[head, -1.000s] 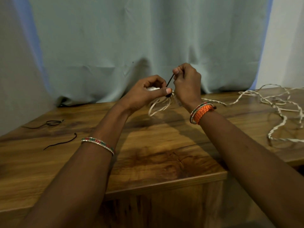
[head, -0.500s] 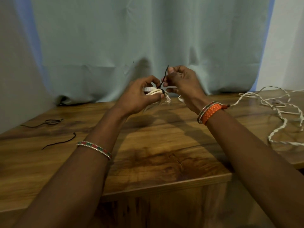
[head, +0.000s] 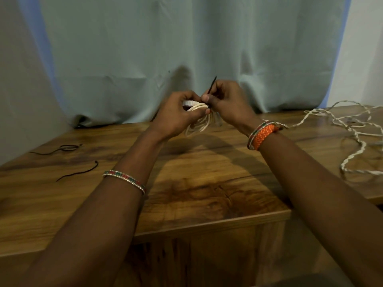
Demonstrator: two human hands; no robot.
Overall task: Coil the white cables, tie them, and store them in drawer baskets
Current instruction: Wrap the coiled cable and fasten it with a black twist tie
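Both hands are raised together above the table (head: 207, 195), nearly touching. The left hand (head: 178, 114) is curled around a coiled white cable (head: 199, 121), thumb and fingers gripping the top of the bundle so that the loops hang below the palm. The right hand (head: 230, 102) pinches a thin black tie (head: 211, 88) between thumb and fingers; the free end of the tie points upward, and its lower part meets the bundle at the point where the left thumb presses. Whether the tie is already twisted or knotted cannot be told.

On the table to the right, well apart from the hands, lies a loose twisted white cable (head: 352, 129), not yet coiled. Two spare black ties (head: 70, 148) lie at the left. A pale curtain (head: 186, 48) hangs behind.

Probable faults from this position:
- If the left grip relaxes before the tie is secured, the loops are likely to spring apart and the coil would have to be rewound.
- If the tie slips from the right-hand pinch, it may unwind from the bundle.
- A tie closed around only some loops would leave the rest hanging free.
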